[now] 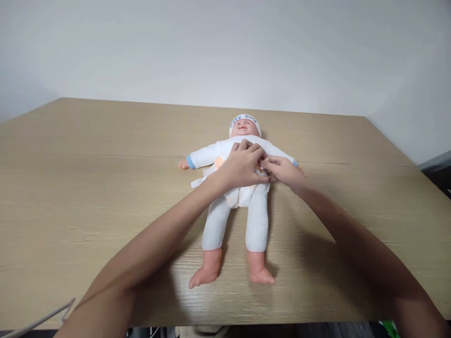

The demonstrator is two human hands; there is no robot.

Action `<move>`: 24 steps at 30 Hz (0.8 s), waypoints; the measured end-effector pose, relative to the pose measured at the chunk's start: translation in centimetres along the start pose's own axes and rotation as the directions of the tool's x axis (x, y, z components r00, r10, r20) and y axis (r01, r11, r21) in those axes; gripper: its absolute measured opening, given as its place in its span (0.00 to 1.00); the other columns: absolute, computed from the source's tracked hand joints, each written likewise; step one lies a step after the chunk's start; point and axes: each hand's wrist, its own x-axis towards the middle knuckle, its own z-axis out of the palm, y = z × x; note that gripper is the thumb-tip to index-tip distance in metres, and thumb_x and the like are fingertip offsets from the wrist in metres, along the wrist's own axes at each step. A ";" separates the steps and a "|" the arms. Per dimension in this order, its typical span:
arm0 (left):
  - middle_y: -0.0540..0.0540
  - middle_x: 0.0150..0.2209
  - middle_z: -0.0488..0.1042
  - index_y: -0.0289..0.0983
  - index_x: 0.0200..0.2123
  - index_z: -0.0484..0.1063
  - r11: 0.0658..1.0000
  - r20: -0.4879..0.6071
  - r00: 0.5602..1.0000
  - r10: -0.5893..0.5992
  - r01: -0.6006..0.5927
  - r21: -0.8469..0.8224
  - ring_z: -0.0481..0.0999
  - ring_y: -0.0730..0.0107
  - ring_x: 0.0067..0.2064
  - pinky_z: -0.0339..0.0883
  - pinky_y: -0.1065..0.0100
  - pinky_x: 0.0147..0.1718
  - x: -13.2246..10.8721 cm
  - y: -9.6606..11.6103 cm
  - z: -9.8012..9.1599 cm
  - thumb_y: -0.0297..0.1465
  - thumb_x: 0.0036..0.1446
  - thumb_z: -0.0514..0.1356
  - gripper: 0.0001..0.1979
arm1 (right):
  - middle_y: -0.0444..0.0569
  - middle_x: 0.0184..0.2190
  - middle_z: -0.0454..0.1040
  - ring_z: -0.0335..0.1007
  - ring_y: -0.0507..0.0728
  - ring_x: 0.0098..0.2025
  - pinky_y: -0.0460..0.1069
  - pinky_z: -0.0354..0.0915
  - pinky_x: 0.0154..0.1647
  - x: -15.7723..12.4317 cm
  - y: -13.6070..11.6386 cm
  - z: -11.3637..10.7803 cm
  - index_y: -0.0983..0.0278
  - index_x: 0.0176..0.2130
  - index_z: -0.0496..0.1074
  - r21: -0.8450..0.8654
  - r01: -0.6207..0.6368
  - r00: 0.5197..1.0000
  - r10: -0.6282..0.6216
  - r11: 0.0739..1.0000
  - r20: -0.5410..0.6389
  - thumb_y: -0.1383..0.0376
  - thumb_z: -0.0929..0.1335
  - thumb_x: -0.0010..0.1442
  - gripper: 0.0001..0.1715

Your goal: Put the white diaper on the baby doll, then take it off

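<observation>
A baby doll [256, 220] in a white suit and a white cap lies on its back on the wooden table [105, 188], feet towards me. A diaper [243, 195] is wrapped round its waist. My left hand [241, 164] lies on the doll's belly, fingers curled and pressed down on the diaper front. My right hand [283, 170] is beside it at the doll's right-hand side, fingers pinched on a diaper tab. The doll's torso is mostly hidden under both hands.
A pale wall rises behind the table. A thin white wire shape [42, 319] shows at the bottom left corner, below the table's near edge. A dark object [439, 171] stands beyond the table's right edge.
</observation>
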 end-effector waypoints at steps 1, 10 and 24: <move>0.41 0.49 0.81 0.40 0.44 0.74 1.000 -0.004 1.000 0.004 -0.004 -0.001 0.70 0.43 0.55 0.62 0.45 0.57 0.0 0.0 0.1 0.47 0.58 0.72 0.20 | 0.43 0.30 0.71 0.68 0.54 0.34 0.48 0.65 0.31 0.1 0.3 0.2 0.60 0.31 0.72 0.025 -0.002 1.000 0.002 1.000 -0.015 0.40 0.79 0.51 0.30; 0.42 0.48 0.81 0.40 0.46 0.73 0.998 -0.005 1.000 -0.006 0.006 -0.057 0.70 0.42 0.57 0.62 0.45 0.60 -0.2 0.1 -0.2 0.42 0.59 0.68 0.17 | 0.53 0.52 0.81 0.79 0.64 0.56 0.59 0.77 0.58 -2.8 3.9 0.1 0.57 0.52 0.79 -0.132 0.374 0.903 -0.393 0.918 -0.174 0.40 0.70 0.72 0.27; 0.42 0.56 0.81 0.42 0.54 0.75 0.958 0.065 0.994 -0.087 0.101 -0.267 0.68 0.44 0.64 0.58 0.39 0.68 0.5 -1.3 -0.5 0.31 0.64 0.54 0.18 | 0.52 0.82 0.59 0.52 0.66 0.84 0.67 0.51 0.85 -5.0 5.8 0.0 0.57 0.83 0.56 -0.583 0.613 0.743 -0.641 0.533 0.194 0.45 0.54 0.82 0.40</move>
